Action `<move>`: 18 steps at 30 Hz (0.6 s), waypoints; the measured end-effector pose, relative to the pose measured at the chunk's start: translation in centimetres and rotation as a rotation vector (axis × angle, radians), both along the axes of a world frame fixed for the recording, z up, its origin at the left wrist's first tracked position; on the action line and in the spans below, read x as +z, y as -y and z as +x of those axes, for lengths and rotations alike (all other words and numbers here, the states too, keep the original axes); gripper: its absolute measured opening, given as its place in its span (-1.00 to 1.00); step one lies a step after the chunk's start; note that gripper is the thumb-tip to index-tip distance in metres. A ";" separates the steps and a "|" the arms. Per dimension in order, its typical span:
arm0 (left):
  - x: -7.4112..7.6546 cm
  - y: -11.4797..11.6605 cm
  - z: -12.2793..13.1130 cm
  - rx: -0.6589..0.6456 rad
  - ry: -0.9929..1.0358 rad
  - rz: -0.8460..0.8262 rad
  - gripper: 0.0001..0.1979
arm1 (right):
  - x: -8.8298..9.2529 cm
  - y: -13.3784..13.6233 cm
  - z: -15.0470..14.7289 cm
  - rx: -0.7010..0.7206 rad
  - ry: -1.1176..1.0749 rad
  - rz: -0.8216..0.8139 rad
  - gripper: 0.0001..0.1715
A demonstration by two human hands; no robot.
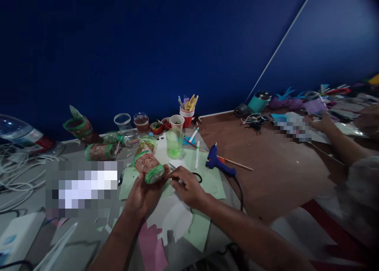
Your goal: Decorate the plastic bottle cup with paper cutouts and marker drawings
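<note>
My left hand (145, 198) is wrapped round a small plastic cup (147, 165) with a brown painted body and green rims, tilted toward me. Close beside its lower rim, my right hand (188, 186) has thumb and fingers pinched together; what they hold, if anything, I cannot make out. A black loop (197, 177), like a scissors handle, shows behind that hand. Just beyond stands a clear cup (174, 143) with green liquid low inside. Another green and brown piece (148, 143) is partly hidden behind the held one. Green paper sheets (203, 231) lie beneath my hands.
A blue glue gun (219, 162) and a thin wooden stick (241, 165) lie to the right, near a white marker (197, 155). Paint cups and a red cup of tools (187, 115) line the wall. Cables (17, 180) lie left; another person's arm (343, 136) reaches in at right.
</note>
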State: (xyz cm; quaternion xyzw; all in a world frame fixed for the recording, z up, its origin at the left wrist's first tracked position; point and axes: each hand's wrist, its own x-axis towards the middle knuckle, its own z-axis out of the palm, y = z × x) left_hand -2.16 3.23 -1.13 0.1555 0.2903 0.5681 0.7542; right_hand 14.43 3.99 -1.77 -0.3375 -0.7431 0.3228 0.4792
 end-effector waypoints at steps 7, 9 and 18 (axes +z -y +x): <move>0.1 0.0 -0.7 -0.130 0.073 0.014 -0.39 | -0.1 -0.2 0.1 -0.147 0.038 0.035 -0.82; 0.3 0.1 -0.9 -0.136 0.068 0.046 -0.35 | -0.1 -0.4 0.2 -0.180 0.023 0.014 -0.82; 1.0 0.3 -1.3 -0.105 0.010 0.171 -0.41 | 0.0 -1.0 1.1 -0.264 0.002 0.046 -0.77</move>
